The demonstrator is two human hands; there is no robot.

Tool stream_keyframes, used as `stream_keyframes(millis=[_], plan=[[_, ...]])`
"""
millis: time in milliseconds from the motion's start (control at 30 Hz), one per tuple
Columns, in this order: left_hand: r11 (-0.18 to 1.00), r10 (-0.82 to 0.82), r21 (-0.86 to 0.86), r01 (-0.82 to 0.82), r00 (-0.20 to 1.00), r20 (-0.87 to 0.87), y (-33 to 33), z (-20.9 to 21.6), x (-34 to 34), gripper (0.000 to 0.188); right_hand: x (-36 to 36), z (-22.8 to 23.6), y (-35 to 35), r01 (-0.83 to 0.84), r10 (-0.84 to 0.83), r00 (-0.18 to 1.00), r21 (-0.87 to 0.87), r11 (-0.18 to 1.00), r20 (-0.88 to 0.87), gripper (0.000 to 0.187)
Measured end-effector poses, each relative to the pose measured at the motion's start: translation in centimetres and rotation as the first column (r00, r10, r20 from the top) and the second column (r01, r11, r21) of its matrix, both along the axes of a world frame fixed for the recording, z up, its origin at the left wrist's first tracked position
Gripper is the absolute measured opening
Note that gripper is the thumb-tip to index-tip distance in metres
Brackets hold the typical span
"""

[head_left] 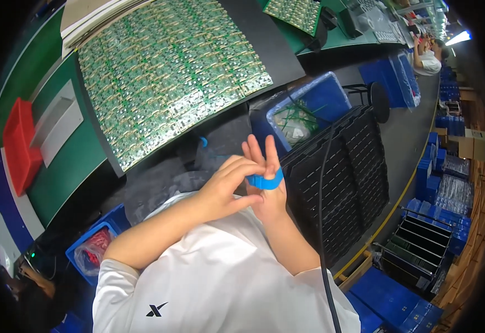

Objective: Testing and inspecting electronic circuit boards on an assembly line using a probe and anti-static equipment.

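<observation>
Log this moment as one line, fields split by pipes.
left hand: fingers at blue band | right hand: band around it, fingers extended | nearby: green circuit boards, blue bin

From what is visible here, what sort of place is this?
Probably an electronics factory or assembly workshop: many green circuit boards lie on a dark mat, a blue bin stands nearby, and another person is in the background.

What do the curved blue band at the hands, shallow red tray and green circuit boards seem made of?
Curved blue band: fabric or soft plastic, fairly matte; it bends smoothly, but fine texture is unclear.
Shallow red tray: probably moulded plastic, slight sheen; uniform colour.
Green circuit boards: likely glossy resin laminate; silvery glints suggest metal parts.
</observation>
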State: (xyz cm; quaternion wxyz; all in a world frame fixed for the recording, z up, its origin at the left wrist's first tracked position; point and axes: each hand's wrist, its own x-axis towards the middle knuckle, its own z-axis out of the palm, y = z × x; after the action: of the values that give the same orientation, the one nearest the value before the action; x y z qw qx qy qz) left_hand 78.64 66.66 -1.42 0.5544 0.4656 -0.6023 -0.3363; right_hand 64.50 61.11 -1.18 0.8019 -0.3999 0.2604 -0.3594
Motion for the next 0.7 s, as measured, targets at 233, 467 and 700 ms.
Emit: stream_keyframes(millis=[233, 467, 700], plan=[[0.998, -0.050, 0.035, 0.048, 0.997, 0.052, 0.8, -1.3, 0.3, 0.036, -0.2, 0.1, -0.7, 0.209, -0.224, 0.974, -0.292, 0.933, -0.018, 0.075], [0.999, -0.044, 0.002, 0.044, 0.999, -0.014, 1.5, -1.7, 0.1, 0.032, -0.5, 2.5, -0.9, 0.348, -0.350, 0.934, -0.043, 0.937, -0.075, 0.046], [0.998, -0.010, 0.057, 0.008, 1.000, 0.022, 1.7, -2.6, -1.0, 0.031, 0.4, 2.6, -1.6, 0.057, -0.100, 0.967, 0.185, 0.981, 0.233, 0.069]])
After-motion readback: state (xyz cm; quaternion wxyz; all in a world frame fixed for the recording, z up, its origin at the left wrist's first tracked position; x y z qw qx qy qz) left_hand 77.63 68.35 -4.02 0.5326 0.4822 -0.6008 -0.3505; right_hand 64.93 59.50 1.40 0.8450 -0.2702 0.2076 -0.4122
